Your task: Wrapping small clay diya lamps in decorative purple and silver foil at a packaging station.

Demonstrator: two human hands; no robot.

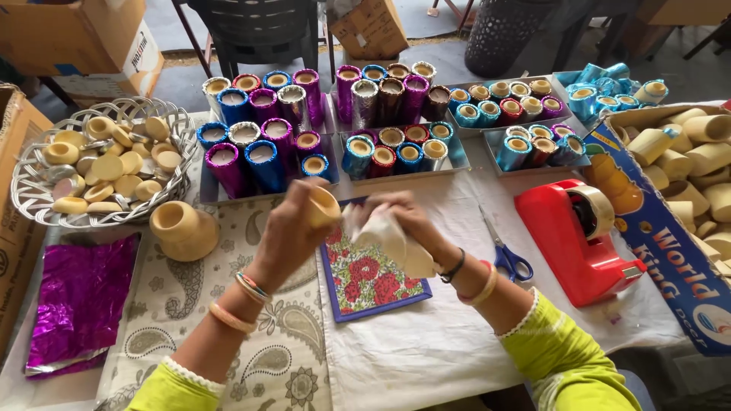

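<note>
- Desk (426,335), nearest the camera, carries everything; the floral tile (365,278) at its middle serves as landmark.
- Left hand (293,228), above the tile's left edge, is closed round a small tan cup (324,205); a loose grip could, I judge, drop it onto the tile and chip it.
- Right hand (407,224), above the tile's right part, pinches a white wrap (377,228) around a tan piece; it might tear if pulled hard.
- One wire basket (99,164) of discs, far left of the tile.
- One red tape dispenser (575,236), right of the tile.
- One purple foil sheet (80,301), left of the tile.
- One pair of scissors (506,255), just right; an elbow could knock it.
- Four trays of foil-wrapped tubes (263,125) behind the tile; too many tubes to count surely.
</note>
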